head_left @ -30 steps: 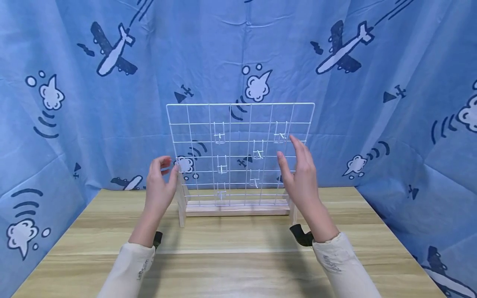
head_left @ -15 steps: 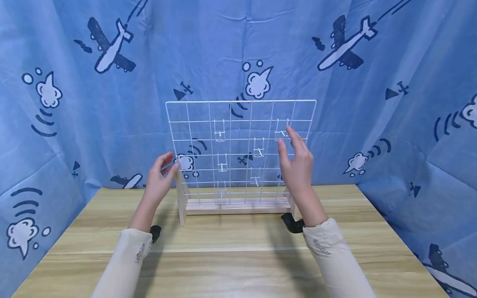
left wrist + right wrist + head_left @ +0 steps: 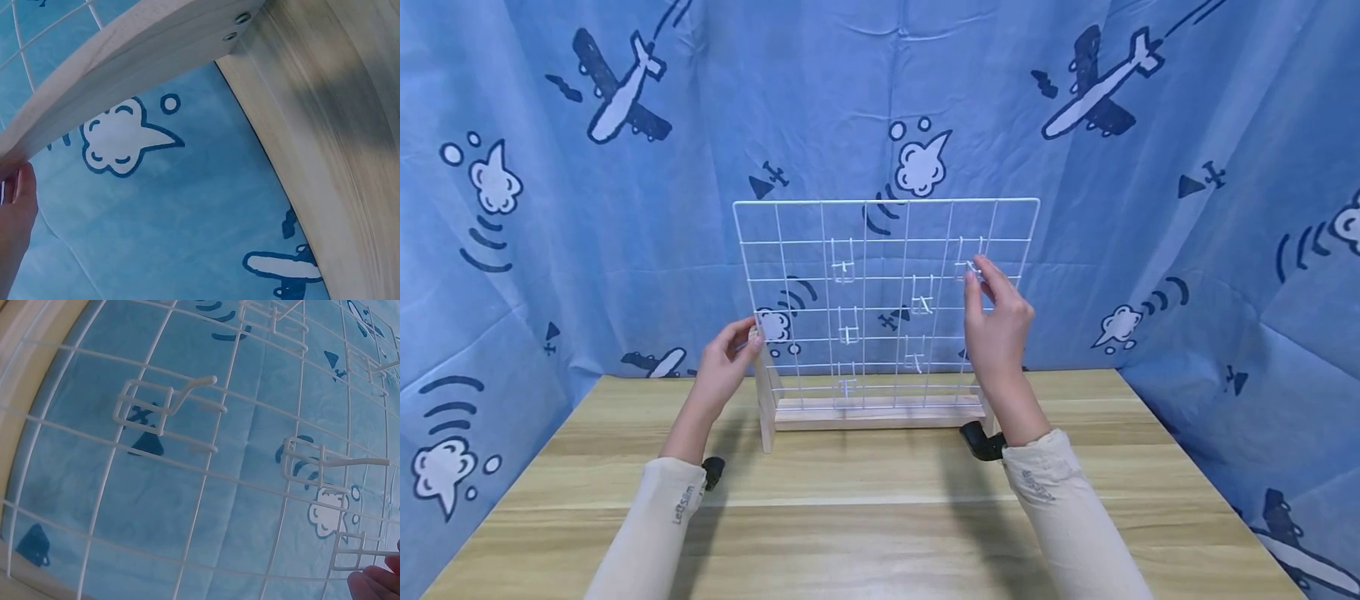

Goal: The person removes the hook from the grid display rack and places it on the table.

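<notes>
A white wire grid rack (image 3: 865, 201) stands upright in a wooden stand (image 3: 880, 423). My left hand (image 3: 721, 367) holds the top of the stand's left wooden upright (image 3: 765, 408), thumb in front and fingers behind. In the left wrist view, those fingers (image 3: 25, 187) meet the wood's edge. At the grid's upper right, my right hand (image 3: 1000, 337) pinches the prong of a white wire hook (image 3: 369, 552) between thumb and fingertips. The hook's frame still lies against the grid wires.
Several more white hooks hang on the grid, among them one at upper left (image 3: 843, 267) and one near the middle (image 3: 922, 305). The rack stands on a wood-grain table (image 3: 865, 533). A blue curtain (image 3: 647, 200) printed with planes surrounds it. A black wrist mount (image 3: 981, 442) juts from my right cuff.
My right hand has moved left and up to the upper-right hook, and its spread fingers have come together on the prong. My left fingers have drawn in onto the upright.
</notes>
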A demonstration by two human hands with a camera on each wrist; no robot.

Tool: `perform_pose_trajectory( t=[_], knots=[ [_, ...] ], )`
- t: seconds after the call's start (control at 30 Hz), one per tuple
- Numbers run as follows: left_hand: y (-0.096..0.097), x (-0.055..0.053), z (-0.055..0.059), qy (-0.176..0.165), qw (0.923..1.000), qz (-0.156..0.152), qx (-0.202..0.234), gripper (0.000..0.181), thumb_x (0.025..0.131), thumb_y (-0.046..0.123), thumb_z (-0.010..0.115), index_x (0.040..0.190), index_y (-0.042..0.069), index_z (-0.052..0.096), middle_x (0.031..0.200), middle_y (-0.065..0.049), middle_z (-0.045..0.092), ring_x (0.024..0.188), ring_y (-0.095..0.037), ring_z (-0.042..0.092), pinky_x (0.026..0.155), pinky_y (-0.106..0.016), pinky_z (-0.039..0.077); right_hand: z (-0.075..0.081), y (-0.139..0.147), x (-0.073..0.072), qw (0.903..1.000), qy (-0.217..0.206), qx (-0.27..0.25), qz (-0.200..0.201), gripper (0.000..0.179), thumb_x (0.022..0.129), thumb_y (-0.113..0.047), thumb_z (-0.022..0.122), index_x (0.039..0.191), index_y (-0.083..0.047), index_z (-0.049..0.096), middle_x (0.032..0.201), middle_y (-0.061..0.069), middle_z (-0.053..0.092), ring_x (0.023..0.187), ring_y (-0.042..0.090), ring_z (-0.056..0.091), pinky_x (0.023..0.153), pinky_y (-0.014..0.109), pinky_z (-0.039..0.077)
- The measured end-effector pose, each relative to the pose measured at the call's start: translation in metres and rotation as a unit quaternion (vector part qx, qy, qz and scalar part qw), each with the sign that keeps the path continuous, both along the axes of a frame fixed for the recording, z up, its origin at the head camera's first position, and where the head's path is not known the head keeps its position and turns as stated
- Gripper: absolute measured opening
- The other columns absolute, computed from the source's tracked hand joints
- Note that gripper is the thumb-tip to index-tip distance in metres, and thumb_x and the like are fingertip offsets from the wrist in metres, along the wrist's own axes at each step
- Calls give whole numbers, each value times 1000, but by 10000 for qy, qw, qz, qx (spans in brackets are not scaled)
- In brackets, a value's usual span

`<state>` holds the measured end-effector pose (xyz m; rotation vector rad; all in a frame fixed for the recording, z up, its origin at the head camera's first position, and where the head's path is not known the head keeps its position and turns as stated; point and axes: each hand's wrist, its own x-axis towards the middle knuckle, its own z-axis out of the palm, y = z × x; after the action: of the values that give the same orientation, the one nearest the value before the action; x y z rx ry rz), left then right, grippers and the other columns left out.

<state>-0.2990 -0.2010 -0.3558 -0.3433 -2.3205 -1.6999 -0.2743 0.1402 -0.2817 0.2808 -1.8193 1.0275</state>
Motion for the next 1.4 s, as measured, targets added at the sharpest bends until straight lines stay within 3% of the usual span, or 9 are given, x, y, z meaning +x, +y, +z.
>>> perform_pose_trajectory(
  t=[0.37,0.83,1.17,1.4],
  knots=[
    [-2,-8,-7,71,9998,126,123,42,101,15,50,138,-3,45,135,-21,50,126,-28,47,107,-28,41,0,-1,-4,9999,6,-67,-86,25,95,-7,60,117,4,66,121,18,64,102,28,66,89,34,55],
    [-1,-6,-13,91,9995,222,208,40,101,15,49,139,1,44,137,-18,49,129,-27,46,109,-34,38,2,1,-10,9979,527,206,-303,20,93,-2,61,108,8,68,101,22,70,88,31,69,83,37,58],
    [0,-4,-11,28,9995,215,227,40,102,13,47,139,0,43,138,-19,48,130,-27,45,110,-34,37,7,1,-11,9974,640,185,-264,19,94,-3,60,107,9,68,101,22,70,89,31,69,83,34,58],
    [3,-6,-10,-17,9993,264,258,39,101,13,47,139,0,43,138,-19,48,131,-27,44,110,-34,38,9,3,-7,9962,842,80,-225,19,92,-3,62,105,10,68,100,21,70,89,29,70,83,24,56]
  ],
)
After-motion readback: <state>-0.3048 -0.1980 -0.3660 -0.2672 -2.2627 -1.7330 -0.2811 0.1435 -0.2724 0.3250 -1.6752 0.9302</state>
